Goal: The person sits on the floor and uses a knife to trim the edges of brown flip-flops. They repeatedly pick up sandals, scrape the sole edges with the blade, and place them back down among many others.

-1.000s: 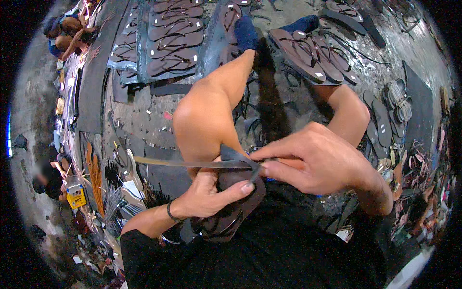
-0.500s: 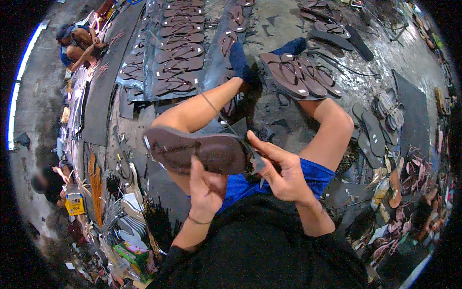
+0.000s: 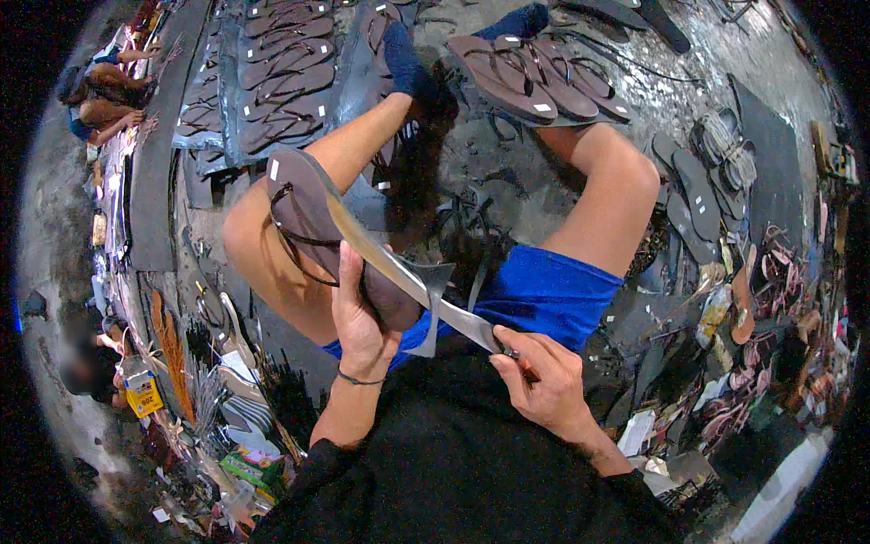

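My left hand (image 3: 358, 317) grips a brown flip-flop (image 3: 304, 204) with a dark thong strap and a small white label near its far end. The flip-flop slants up and left over my left knee. In my right hand (image 3: 548, 376) is a knife (image 3: 469, 326), held by its handle, its long shiny blade running along the sole's right edge. A thin grey strip (image 3: 435, 304) hangs across the blade beside the near end of the sole. My right fingers are closed round the handle, which they mostly hide.
Rows of brown flip-flops (image 3: 285, 68) lie on dark sheeting ahead. More brown flip-flops (image 3: 566, 77) sit together beyond my right knee. Loose soles (image 3: 693, 195) and scraps (image 3: 752, 363) cover the right floor. At left are a yellow box (image 3: 142, 394) and another person (image 3: 104, 95).
The flip-flop has swung from lying crosswise to slanting away from me, its strap now plainly visible. My right hand has drawn down and right, exposing the blade. The whole view has shifted.
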A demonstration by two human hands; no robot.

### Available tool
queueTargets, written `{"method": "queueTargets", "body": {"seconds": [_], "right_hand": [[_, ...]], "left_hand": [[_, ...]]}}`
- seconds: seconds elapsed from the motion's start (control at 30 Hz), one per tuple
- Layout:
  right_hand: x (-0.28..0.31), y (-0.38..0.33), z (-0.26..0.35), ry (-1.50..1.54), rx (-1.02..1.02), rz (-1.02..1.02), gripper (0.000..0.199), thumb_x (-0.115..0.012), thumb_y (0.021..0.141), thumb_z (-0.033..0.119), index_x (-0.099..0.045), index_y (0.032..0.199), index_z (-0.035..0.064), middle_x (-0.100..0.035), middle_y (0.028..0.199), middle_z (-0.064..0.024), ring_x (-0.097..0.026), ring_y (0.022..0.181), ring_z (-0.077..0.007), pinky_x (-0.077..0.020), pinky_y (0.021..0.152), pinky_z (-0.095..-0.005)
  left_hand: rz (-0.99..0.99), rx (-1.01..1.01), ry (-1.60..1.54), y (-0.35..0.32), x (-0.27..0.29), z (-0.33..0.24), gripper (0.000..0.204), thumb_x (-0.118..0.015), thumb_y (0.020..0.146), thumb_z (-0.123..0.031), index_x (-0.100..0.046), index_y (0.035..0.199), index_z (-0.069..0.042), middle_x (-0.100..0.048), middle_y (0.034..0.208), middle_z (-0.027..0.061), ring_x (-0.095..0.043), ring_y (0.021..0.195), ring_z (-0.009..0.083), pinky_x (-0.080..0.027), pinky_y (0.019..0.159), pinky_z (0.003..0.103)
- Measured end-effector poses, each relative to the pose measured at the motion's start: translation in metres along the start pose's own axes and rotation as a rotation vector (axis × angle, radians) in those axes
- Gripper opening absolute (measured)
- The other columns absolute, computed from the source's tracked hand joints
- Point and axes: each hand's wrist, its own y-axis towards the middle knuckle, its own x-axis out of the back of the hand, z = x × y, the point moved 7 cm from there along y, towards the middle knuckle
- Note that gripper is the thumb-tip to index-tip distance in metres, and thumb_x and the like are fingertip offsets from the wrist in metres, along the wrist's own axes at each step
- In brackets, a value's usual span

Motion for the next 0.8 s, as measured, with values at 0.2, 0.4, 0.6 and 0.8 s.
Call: {"method": "queueTargets", "body": {"seconds": [0.2,0.4,0.6,0.8], "right_hand": [[-0.012,0.017,0.013,0.037,-0.037,0.093,0.026,-0.071,0.082,0.021,-0.068,0.103,0.0069,-0.065,0.076,-0.0087,-0.062,0.058,-0.0201,-0.0514,0.053,-0.0324],[-0.039,0.04,0.027,0.057,0.01,0.148,0.025,-0.067,0.085,0.025,-0.066,0.103,0.0069,-0.063,0.073,-0.0098,-0.063,0.06,-0.0249,-0.0516,0.054,-0.0347],[-0.072,0.073,0.007,0.391,-0.114,0.205,0.029,-0.068,0.086,0.027,-0.064,0.103,0.0028,-0.065,0.078,-0.0107,-0.063,0.064,-0.0178,-0.0507,0.06,-0.0335],[-0.025,0.157,-0.023,0.932,-0.408,-0.039,0.016,-0.067,0.088,0.02,-0.064,0.091,0.0053,-0.059,0.071,0.0022,-0.053,0.061,-0.0056,-0.0425,0.052,-0.0233]], "left_hand": [[-0.088,-0.045,0.166,-0.003,0.031,0.007,0.038,-0.043,0.099,-0.038,-0.059,0.106,-0.004,-0.064,0.094,0.0071,-0.063,0.081,0.0191,-0.053,0.072,0.032],[-0.063,-0.069,0.19,-0.008,0.041,0.002,0.034,-0.055,0.096,-0.031,-0.055,0.108,0.0,-0.063,0.092,0.0102,-0.064,0.082,0.0201,-0.054,0.073,0.036],[-0.041,-0.096,0.23,-0.006,0.03,0.002,0.037,-0.052,0.098,-0.029,-0.051,0.123,-0.001,-0.059,0.116,0.0068,-0.058,0.103,0.0179,-0.047,0.09,0.033],[0.398,0.094,-0.114,0.084,-0.067,0.015,0.071,-0.047,0.093,-0.055,-0.034,0.138,-0.002,-0.046,0.134,0.0133,-0.052,0.114,0.0257,-0.044,0.097,0.042]]}}
